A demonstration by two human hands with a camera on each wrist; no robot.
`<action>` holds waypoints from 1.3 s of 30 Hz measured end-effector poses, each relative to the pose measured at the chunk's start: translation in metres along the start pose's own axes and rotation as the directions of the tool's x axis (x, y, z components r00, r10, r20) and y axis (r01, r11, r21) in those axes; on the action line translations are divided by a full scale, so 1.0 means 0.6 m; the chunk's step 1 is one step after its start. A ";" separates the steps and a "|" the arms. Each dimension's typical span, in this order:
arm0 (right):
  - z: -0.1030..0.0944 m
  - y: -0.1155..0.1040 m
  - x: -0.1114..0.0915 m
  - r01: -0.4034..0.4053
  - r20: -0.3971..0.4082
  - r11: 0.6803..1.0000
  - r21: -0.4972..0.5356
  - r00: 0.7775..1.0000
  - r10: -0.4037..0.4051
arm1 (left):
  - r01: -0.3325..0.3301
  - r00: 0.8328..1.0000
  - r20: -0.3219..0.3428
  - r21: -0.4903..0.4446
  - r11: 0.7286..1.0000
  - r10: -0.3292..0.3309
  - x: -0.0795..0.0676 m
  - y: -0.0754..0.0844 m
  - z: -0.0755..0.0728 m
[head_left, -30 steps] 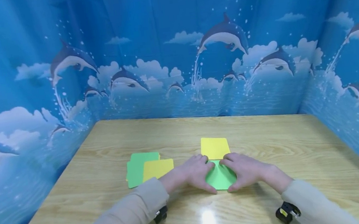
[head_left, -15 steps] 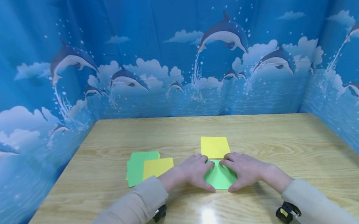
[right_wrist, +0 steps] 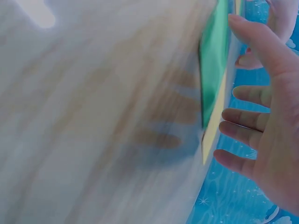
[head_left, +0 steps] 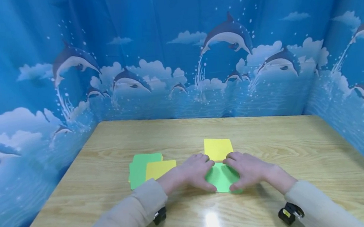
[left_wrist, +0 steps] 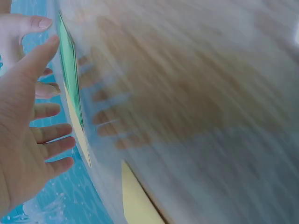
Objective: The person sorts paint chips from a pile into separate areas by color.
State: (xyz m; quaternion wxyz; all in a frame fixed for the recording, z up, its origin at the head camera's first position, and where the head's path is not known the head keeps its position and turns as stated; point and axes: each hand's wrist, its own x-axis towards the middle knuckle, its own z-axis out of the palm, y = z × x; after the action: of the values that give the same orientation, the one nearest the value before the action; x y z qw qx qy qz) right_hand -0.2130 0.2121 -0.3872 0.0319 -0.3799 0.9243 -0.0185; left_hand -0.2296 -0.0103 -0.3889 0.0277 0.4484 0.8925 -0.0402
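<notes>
A green square card (head_left: 222,178) lies on the wooden table in front of the person, its far edge meeting a yellow card (head_left: 218,148). On its left side is the left hand (head_left: 195,172), thumb and fingers spread and relaxed. The right hand (head_left: 247,169) mirrors it on the right, its thumb over the near right corner in the head view. Both wrist views show loosely extended fingers above the tabletop, with nothing pinched between thumb and fingers. The hands hide the green card's side edges in the head view.
Left of the hands, several overlapping green cards (head_left: 138,174) lie with a yellow card (head_left: 159,168) on top, partly behind the left forearm. A blue dolphin-print curtain (head_left: 175,54) surrounds the table (head_left: 271,215). Each wrist carries a small black camera.
Half a second ago the green card looked bowed between the hands; now it lies flatter. The left hand has drawn slightly up and left, and the fingers have eased off the card's sides.
</notes>
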 end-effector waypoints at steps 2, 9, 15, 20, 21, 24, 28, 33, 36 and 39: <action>-0.003 -0.001 0.006 -0.006 -0.014 1.000 -0.004 1.000 0.006 | 0.005 1.000 -0.031 0.012 1.000 -0.005 -0.007 -0.007 -0.002; -0.012 -0.006 0.031 -0.035 -0.079 0.999 -0.005 0.996 0.034 | 0.092 0.993 -0.069 -0.053 0.994 -0.095 -0.041 -0.049 -0.004; -0.021 -0.019 0.061 -0.037 -0.106 0.998 -0.052 0.994 0.031 | 0.179 0.980 -0.075 -0.098 0.979 -0.186 -0.082 -0.089 -0.002; -0.032 -0.036 0.090 -0.039 -0.105 0.999 -0.037 0.994 0.035 | 0.257 0.962 -0.063 -0.127 0.958 -0.266 -0.119 -0.118 -0.002; -0.033 -0.040 0.097 -0.034 -0.109 0.999 -0.030 0.994 0.030 | 0.276 0.957 -0.055 -0.133 0.952 -0.285 -0.127 -0.123 -0.001; -0.035 -0.052 0.115 -0.015 -0.116 1.000 -0.015 0.993 0.013 | 0.321 0.944 -0.028 -0.153 0.935 -0.328 -0.148 -0.137 0.002; -0.035 -0.068 0.136 0.002 -0.104 1.000 -0.002 0.995 -0.002 | 0.327 0.943 -0.010 -0.173 0.929 -0.334 -0.173 -0.150 0.006; -0.029 -0.086 0.166 0.031 -0.072 0.999 -0.020 0.997 -0.032 | 0.314 0.947 -0.013 -0.163 0.935 -0.321 -0.197 -0.162 0.010; -0.024 -0.099 0.183 0.050 -0.053 0.998 -0.035 0.997 -0.052 | 0.297 0.953 -0.026 -0.143 0.944 -0.303 -0.210 -0.167 0.012; -0.021 -0.114 0.199 0.062 -0.030 0.997 -0.046 0.998 -0.064 | 0.287 0.956 -0.022 -0.131 0.949 -0.293 -0.221 -0.169 0.014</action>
State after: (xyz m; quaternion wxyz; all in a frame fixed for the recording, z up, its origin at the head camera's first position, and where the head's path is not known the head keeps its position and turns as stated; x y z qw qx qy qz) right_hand -0.2506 0.0798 -0.3762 0.0083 -0.4091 0.9124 -0.0049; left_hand -0.2319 -0.1773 -0.3813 0.0313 0.3105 0.9498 0.0220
